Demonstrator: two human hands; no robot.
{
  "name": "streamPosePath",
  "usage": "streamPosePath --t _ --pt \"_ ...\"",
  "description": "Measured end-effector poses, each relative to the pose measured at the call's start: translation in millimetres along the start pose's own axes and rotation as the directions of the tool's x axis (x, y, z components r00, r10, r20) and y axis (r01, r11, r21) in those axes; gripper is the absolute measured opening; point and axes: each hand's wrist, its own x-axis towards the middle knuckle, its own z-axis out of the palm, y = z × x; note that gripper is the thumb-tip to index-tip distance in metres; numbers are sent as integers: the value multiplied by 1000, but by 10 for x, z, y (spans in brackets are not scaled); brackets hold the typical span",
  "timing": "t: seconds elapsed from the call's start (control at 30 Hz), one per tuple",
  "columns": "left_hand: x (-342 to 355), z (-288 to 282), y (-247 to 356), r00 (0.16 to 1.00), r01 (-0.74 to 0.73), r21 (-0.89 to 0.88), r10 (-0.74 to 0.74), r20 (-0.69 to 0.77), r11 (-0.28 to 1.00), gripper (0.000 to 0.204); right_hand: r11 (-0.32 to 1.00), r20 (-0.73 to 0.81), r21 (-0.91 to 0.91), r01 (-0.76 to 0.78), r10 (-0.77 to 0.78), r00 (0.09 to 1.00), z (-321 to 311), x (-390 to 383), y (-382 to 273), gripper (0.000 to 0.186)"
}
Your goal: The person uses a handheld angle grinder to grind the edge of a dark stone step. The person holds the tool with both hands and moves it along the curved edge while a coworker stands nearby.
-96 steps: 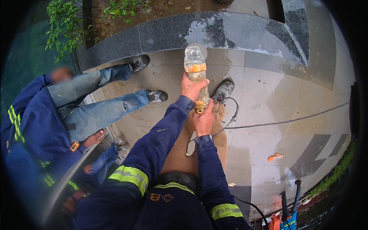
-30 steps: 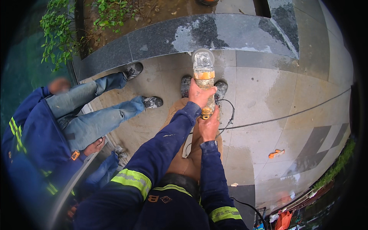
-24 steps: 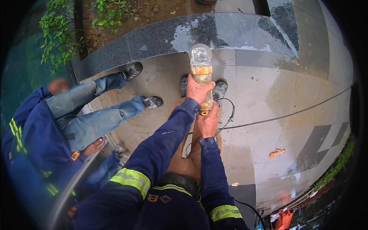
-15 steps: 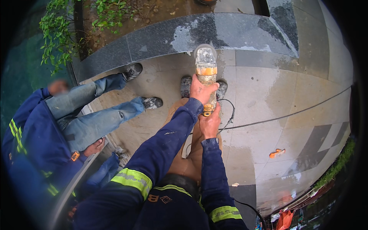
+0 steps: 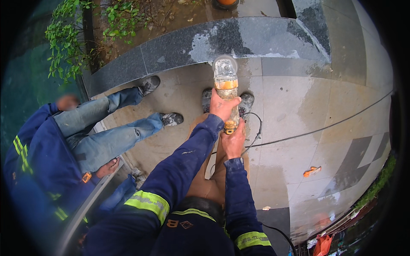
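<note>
A dusty power tool, shaped like an angle grinder with an orange band and a round guard at its far end, points away from me over the paving. My left hand grips its body from the left. Just behind, my right hand is closed around its yellow rear end. Both sleeves are dark blue with reflective stripes. My two dusty shoes show on the paving under the tool. A black cord loops beside my right hand.
A co-worker in a blue jacket and jeans stands close on my left, shoes toward the dark granite kerb. Plants grow behind it. A cable crosses the tiles, and an orange scrap lies at right.
The tool sits slightly further right and higher in the picture than 3.2 s ago. Both hands have kept their hold on it. The co-worker's legs have barely shifted.
</note>
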Motion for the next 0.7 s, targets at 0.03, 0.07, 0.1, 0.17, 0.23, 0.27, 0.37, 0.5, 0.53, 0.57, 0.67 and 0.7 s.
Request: streamPosePath --t 0.03,0.07,0.1,0.17,0.23,0.27,0.37,0.5,0.53,0.57,0.67,0.7 --pt "-16 16 -14 1000 4 -9 -4 -1 1000 68 999 14 22 -26 26 1000 2 -14 36 72" --pt "-37 54 -29 1000 8 -19 -8 -1 1000 68 998 27 44 -53 52 998 -7 -26 77 72" --pt "-55 80 -25 1000 10 -29 -10 0 1000 68 995 39 66 -79 76 996 -25 -30 84 72" --pt "-27 82 -2 1000 -14 -46 14 0 999 67 995 31 56 -82 80 996 -10 -9 81 73" --pt "3 60 -7 1000 -21 -39 21 -4 999 67 998 34 27 -64 63 997 -27 12 22 74" --pt "14 29 -11 1000 -15 -26 15 -7 1000 68 999 40 1 -44 44 998 -37 13 -8 74" --pt "-5 -6 -13 1000 -5 22 6 -20 1000 68 1000 40 -1 -28 28 999 -23 -10 -11 75" --pt "-1 66 -22 1000 -10 -1 10 6 1000 67 991 55 84 -104 100 994 -103 16 -59 73" --pt "21 69 -4 1000 -26 -12 26 6 1000 66 982 91 101 -162 153 984 -127 49 -105 74" --pt "42 73 14 999 -43 -24 43 5 999 66 968 128 116 -220 205 970 -148 87 -160 74" --pt "-14 76 92 1000 -13 -52 14 24 999 65 996 35 33 -85 84 996 -80 28 -49 71" --pt "-35 42 46 1000 7 -33 -6 15 999 65 1000 -18 -24 14 -14 1000 -53 -3 -37 69"
